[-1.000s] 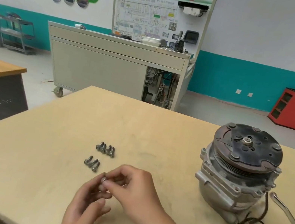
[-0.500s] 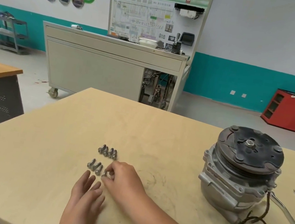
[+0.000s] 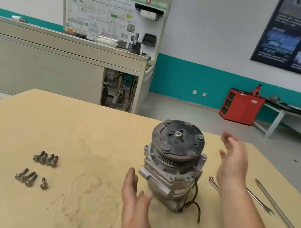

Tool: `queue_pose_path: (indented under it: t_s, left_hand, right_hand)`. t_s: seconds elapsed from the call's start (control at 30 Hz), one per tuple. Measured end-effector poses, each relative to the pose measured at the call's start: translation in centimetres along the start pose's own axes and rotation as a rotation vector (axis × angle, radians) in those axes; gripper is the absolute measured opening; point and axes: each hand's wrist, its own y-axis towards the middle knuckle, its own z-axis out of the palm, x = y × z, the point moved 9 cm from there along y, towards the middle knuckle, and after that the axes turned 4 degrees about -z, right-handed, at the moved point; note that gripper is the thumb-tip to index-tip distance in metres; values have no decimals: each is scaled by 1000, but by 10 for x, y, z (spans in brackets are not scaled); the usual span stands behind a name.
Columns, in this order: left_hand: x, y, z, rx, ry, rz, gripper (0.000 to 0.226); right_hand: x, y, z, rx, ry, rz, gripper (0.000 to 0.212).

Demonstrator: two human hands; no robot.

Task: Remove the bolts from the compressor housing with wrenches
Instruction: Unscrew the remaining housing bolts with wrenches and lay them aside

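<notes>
Now: left hand (image 3: pixel 136 193) and right hand (image 3: pixel 233 160) empty, either side of the compressor (image 3: pixel 173 164)

Compressor stands upright on the counter (image 3: pixel 62 128), right of centre. Dark clutch plate (image 3: pixel 178 139) on top, with a nut at its middle.

Left hand: low, just beside the compressor's lower left. Palm faces it, fingers straight, holding nothing. Cannot tell whether it touches the housing.

Right hand: raised on the compressor's right, level with the clutch plate and apart from it. Fingers spread and loose, blurred, holding nothing.

Eight bolts (image 3: pixel 45 158) lie loose on the counter, well left of the compressor. Four sit side by side in the far row. The near row (image 3: pixel 27 176) has three, with a single bolt (image 3: pixel 43 183) just to its right.

Wrench (image 3: pixel 258 201) lies on the counter right of the compressor, its middle hidden under the right forearm. Past it lies a long tool (image 3: pixel 279 211) with an orange handle, shaft roughly parallel to the wrench.

Behind the counter: grey cabinet (image 3: pixel 38 72) carrying a wiring board (image 3: pixel 111 12), and a red cabinet (image 3: pixel 241 107) by the wall.
</notes>
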Motion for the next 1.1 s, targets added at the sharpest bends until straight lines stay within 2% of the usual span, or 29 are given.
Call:
queue_pose_path:
  t_s: [0.07, 0.13, 0.27, 0.37, 0.47, 0.6, 0.9, 1.1]
  left_hand:
    - [8, -3, 28, -19, 134, 82, 61]
    - [11, -2, 42, -82, 234, 195, 73]
    - [17, 8, 48, -164, 291, 292, 76]
    - [18, 20, 41, -192, 251, 284, 69]
    - [15, 33, 30, -209, 185, 260, 47]
    - [6, 43, 24, -222, 168, 223, 43]
    - [-15, 45, 30, -22, 127, 269, 29]
    - [-30, 49, 46, 174, 274, 286, 28]
  right_hand:
    - [-44, 13, 43, 379, -39, 241, 32]
    - [-66, -4, 70, 640, -42, 414, 40]
    - [-64, -19, 72, 762, -100, 467, 43]
    - [-64, -22, 61, 672, -119, 484, 45]
    - [-65, -32, 53, 607, -72, 483, 38]
    - [-57, -37, 39, 423, 71, 454, 27]
    - [-55, -62, 23, 301, 294, 504, 28]
    - [-59, -91, -2, 251, 379, 491, 34]
